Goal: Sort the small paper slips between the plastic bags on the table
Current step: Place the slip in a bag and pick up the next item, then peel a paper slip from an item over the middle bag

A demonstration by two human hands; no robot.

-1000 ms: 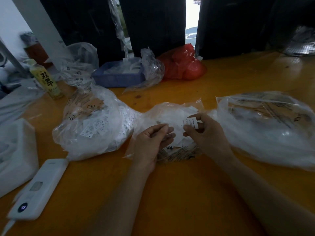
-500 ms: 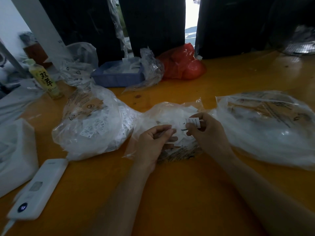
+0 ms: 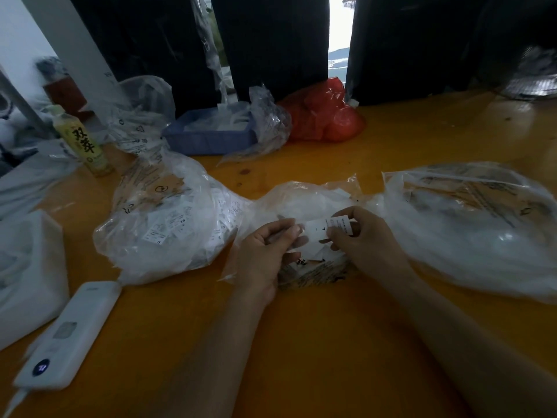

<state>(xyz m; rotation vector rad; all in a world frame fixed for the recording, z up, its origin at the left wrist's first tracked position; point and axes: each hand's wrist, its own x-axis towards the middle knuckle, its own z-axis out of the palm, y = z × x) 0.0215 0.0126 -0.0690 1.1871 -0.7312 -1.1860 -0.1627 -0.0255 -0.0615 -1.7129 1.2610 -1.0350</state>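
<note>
both hands' fingers pinch one paper slip above the middle bag.

the orange-yellow wooden table carries three clear plastic bags in a row across its middle: a left bag full of white paper slips, a smaller middle bag, and a wide right bag. the left and middle bags touch. at the near left edge lies a white power bank, beside a white foam block. along the far side stand a green drink bottle, another crumpled clear bag, a blue tray and a red plastic bag.
</note>
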